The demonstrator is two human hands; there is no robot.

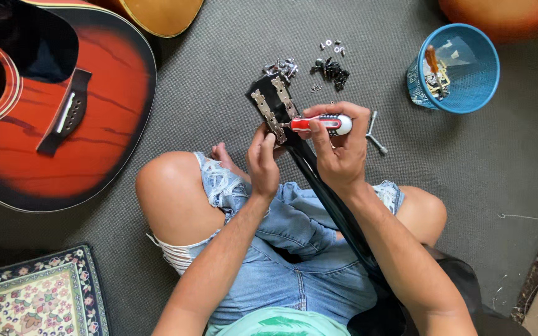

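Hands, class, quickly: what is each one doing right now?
Left hand: closed on the black guitar headstock, fingers steadying it by the metal tuner plates.
Right hand: closed around the red and white screwdriver, tip at a tuner plate.

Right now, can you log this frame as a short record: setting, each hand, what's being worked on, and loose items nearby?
Setting: person seated cross-legged on grey carpet
Right hand: grips a red and white screwdriver, tip at a tuner plate
Left hand: steadies the black guitar headstock
Workpiece: black guitar neck lying across the lap
Nearby: small screws and parts on the carpet, blue mesh basket with tools, red sunburst acoustic guitar, patterned cushion
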